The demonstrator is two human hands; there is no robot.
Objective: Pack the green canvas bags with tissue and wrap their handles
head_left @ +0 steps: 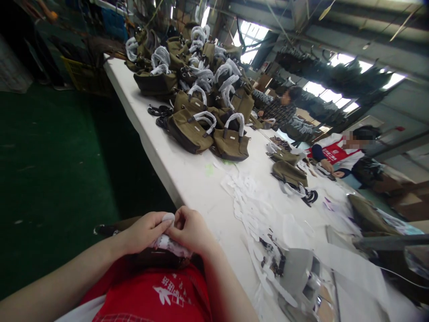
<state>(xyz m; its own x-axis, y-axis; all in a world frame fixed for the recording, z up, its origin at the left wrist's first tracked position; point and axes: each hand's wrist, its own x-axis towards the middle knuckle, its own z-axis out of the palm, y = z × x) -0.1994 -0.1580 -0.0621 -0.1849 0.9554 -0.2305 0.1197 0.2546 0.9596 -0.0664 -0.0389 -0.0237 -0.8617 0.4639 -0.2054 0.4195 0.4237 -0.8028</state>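
Observation:
Close to my red apron, my left hand (147,232) and my right hand (191,230) meet with fingers closed on a white-wrapped bag handle (169,243). White covering also shows at a fingertip of my left hand. The dark bag under the handle is mostly hidden by my hands and forearms; an olive-brown part (129,222) shows beyond my left wrist. Ahead on the white table (197,190) stand olive bags with wrapped handles, the nearest being one olive bag (231,143) and another olive bag (189,132) beside it.
White paper strips (250,201) and scraps lie across the table, with a clear plastic bag (298,273) at the near right. More olive bags (290,173) lie to the right. A person in a red apron (335,152) works across the table; another person (279,109) is farther back.

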